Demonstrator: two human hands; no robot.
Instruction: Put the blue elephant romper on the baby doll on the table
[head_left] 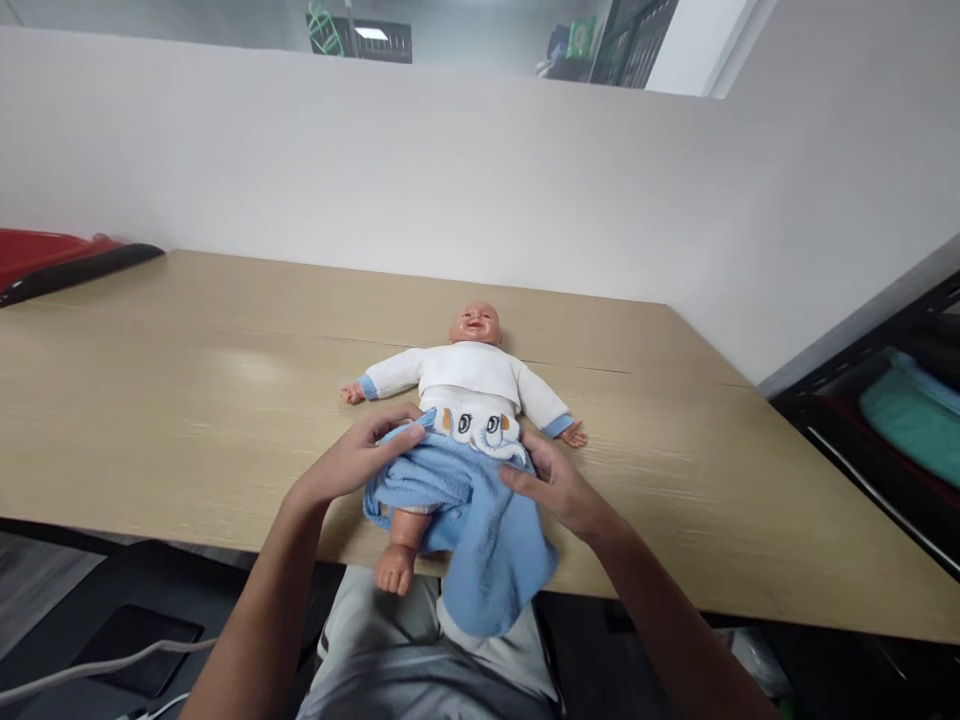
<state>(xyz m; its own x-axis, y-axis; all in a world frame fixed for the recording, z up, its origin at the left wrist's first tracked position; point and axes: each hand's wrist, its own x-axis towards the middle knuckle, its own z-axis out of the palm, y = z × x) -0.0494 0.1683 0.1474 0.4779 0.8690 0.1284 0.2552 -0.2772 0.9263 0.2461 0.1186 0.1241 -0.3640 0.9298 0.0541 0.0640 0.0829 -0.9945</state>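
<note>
A baby doll lies on its back on the wooden table, head away from me. It wears a white top with blue cuffs. Light blue trousers are bunched around its hips and hang over the table's near edge, and one bare leg sticks out. My left hand pinches the trousers' waistband at the doll's left hip. My right hand grips the waistband on the other side, fingers curled into the cloth.
A white partition wall stands behind the table. A red and black object lies at the far left. A black shelf with teal cloth stands to the right. White cables run over the floor at lower left.
</note>
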